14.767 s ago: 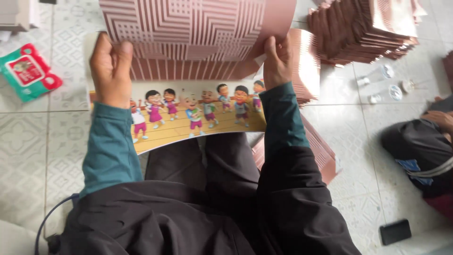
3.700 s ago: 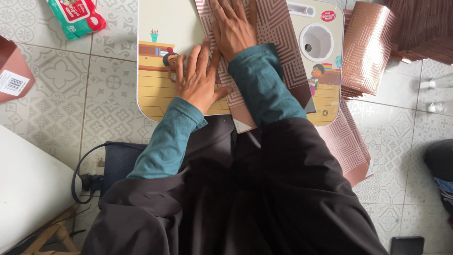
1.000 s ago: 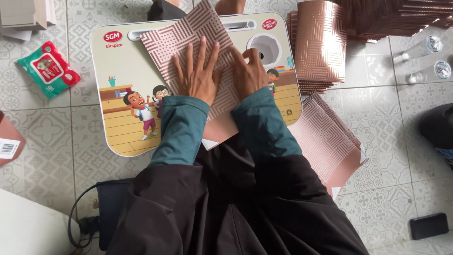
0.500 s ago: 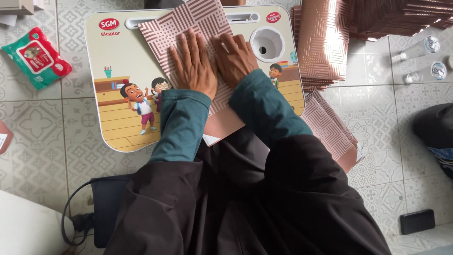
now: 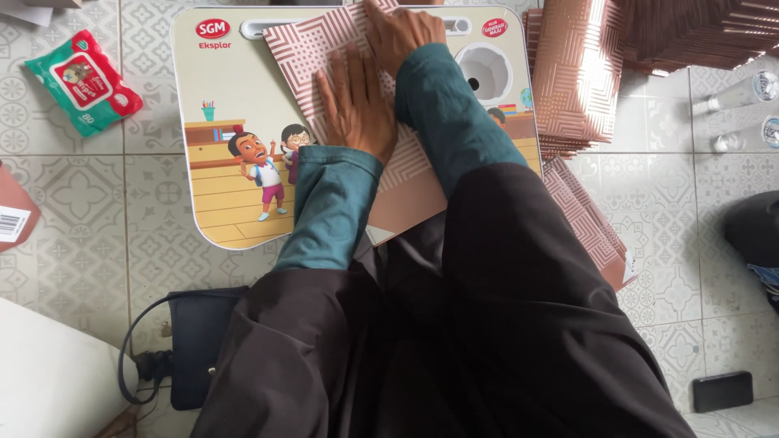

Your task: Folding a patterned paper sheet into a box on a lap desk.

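1. Hands have shifted on the pink sheet of card with a white maze-line pattern (image 5: 324, 57): half a second ago both lay flat side by side on it, and now the right hand (image 5: 403, 32) has slid up to the sheet's far edge while the left hand (image 5: 355, 105) stays pressed lower down.
2. Judging by that shift, a fold or crease is being pressed flat along the sheet, working toward its far end.
3. Left fingers (image 5: 334, 85) lie spread and almost straight, palm down on the sheet, gripping nothing.
4. Right fingers curl slightly over the sheet's top edge; whether they pinch it cannot be told.
5. The sheet lies slanted on the cream cartoon-printed lap tray (image 5: 219, 138), its plain brown lower corner hanging over the tray's near edge.
6. Right of the tray stands a stack of the same patterned card (image 5: 580, 73); left of it, on the tiled floor (image 5: 81, 211), lies a green and red wet-wipes pack (image 5: 81, 81).
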